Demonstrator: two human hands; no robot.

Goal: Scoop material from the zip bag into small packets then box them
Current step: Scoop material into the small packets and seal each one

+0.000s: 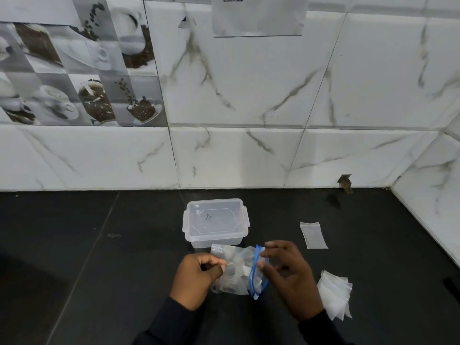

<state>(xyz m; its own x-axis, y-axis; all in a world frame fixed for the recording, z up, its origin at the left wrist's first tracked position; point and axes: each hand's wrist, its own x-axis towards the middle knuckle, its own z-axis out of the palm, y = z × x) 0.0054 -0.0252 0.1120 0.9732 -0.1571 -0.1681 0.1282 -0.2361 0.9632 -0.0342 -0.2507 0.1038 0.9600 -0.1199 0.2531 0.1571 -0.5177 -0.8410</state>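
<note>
A clear zip bag (237, 267) with a blue zip strip lies crumpled on the black counter, just in front of a lidded clear plastic box (215, 221). My left hand (196, 280) pinches the bag's left side. At the blue zip end, my right hand (288, 275) holds the bag's mouth with thumb and fingertips. A single small clear packet (313, 234) lies flat to the right of the box. A fanned stack of several small packets (334, 293) rests right of my right wrist. The bag's contents are blurred.
The black counter (99, 257) runs to a white marble-tiled wall at the back and a side wall on the right. A sheet of paper (258, 16) with a code hangs on the wall. A dark object (451, 285) pokes in at the right edge.
</note>
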